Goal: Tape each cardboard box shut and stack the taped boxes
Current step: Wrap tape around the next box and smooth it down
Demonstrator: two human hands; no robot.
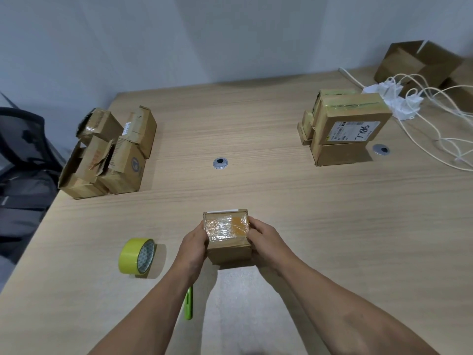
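A small cardboard box sits at the near middle of the table, its top covered in clear film. The left hand and right hand grip its sides, fingers curled round it. A yellow-green tape roll stands just left. Untaped boxes are piled far left. On the right, the taped stack carries a white label with handwriting that looks like "98LL"; its small print is unreadable
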